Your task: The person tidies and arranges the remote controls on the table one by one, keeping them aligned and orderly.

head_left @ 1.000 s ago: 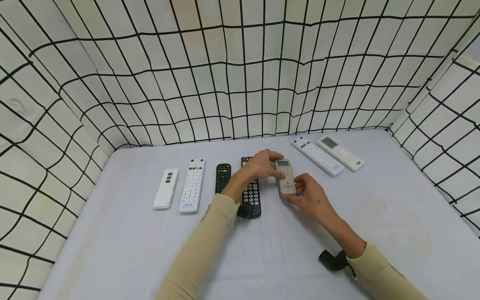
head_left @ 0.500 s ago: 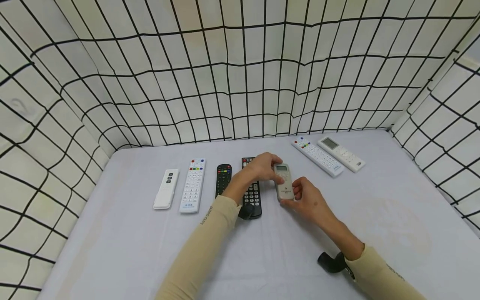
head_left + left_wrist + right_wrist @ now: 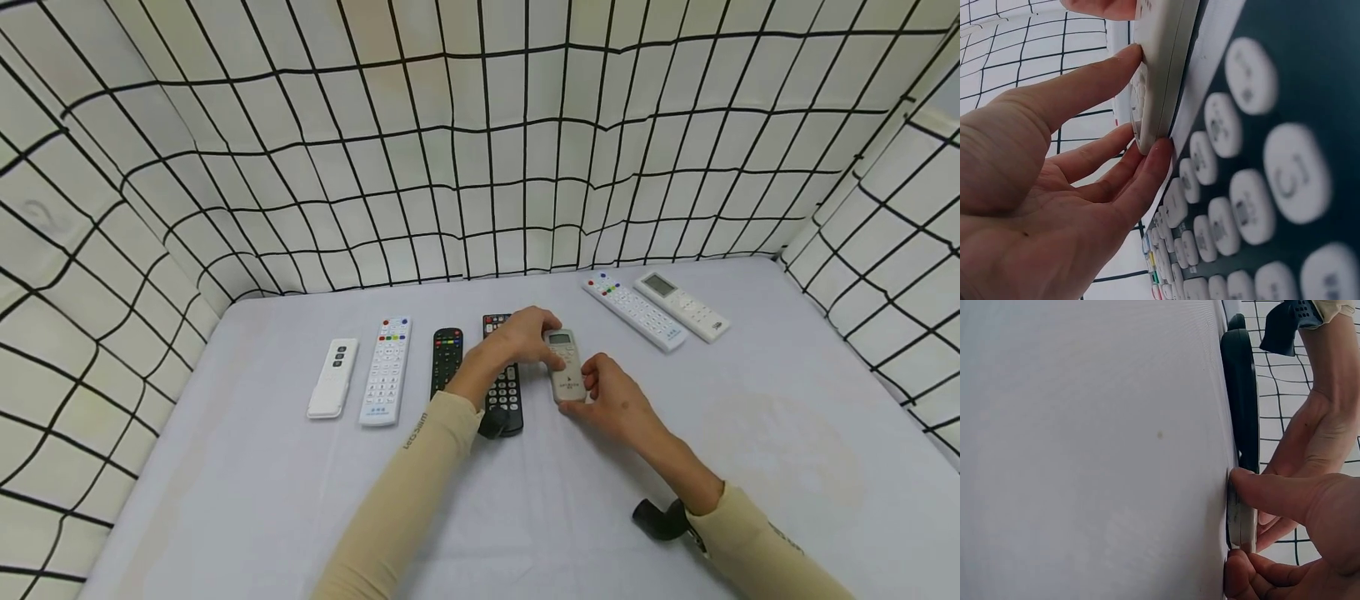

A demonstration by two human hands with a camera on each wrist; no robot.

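Note:
A small grey-beige air-conditioner remote (image 3: 568,377) with a little display lies on the white cloth, between both hands. The left hand (image 3: 525,335) holds its far end, thumb on the face and fingers at the top edge. At its near end the right hand (image 3: 613,400) grips it, thumb against the bottom end and curled fingers along the right side. In the left wrist view, the remote's side (image 3: 1169,75) shows between thumb and fingertips. Under the left forearm lies a long black remote (image 3: 504,396), partly hidden; its pale buttons loom close in the left wrist view.
Left of the hands lie a shorter black remote (image 3: 447,358), a white remote with coloured buttons (image 3: 385,375) and a slim white remote (image 3: 333,379). At the back right, another white remote (image 3: 633,312) lies beside one with a display (image 3: 681,307). Black netting (image 3: 465,167) surrounds the table.
Both hands have shifted the grey-beige remote slightly left and toward the person, closer to the long black remote. During the last half second it has barely moved. The other remotes stay put.

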